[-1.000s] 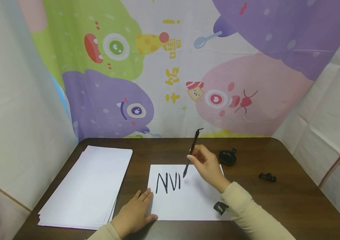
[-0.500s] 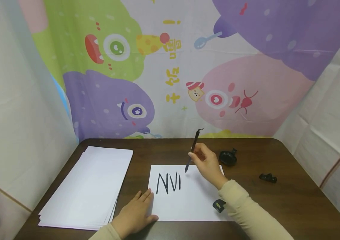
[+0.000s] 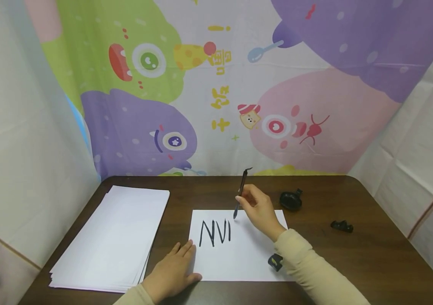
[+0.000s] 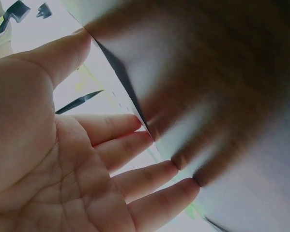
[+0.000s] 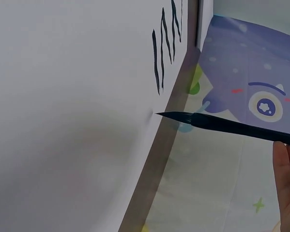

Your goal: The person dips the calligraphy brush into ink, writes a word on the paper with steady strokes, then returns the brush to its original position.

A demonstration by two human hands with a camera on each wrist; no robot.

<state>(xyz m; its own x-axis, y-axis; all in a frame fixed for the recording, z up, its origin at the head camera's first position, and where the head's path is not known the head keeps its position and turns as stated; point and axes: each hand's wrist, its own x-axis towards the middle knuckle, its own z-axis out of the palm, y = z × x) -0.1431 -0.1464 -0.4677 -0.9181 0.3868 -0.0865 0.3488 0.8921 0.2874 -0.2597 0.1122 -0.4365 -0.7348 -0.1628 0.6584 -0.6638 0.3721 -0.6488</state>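
Observation:
In the head view my right hand pinches a dark writing brush by its handle, bristles down. The brush tip hangs close over the upper part of a white sheet of paper, just right of black strokes that look like "NVI". The right wrist view shows the brush's pointed tip close to the sheet, below the strokes. My left hand rests with fingers extended at the sheet's left edge. Its fingertips touch the surface in the left wrist view.
A stack of white paper lies on the left of the brown table. To the right are a round black dish and a small black wavy brush rest. A cartoon-printed curtain hangs behind the table.
My right hand first raised the brush tip away from the strokes toward the sheet's top, then shifted it slightly left. My left hand and the strokes look unchanged.

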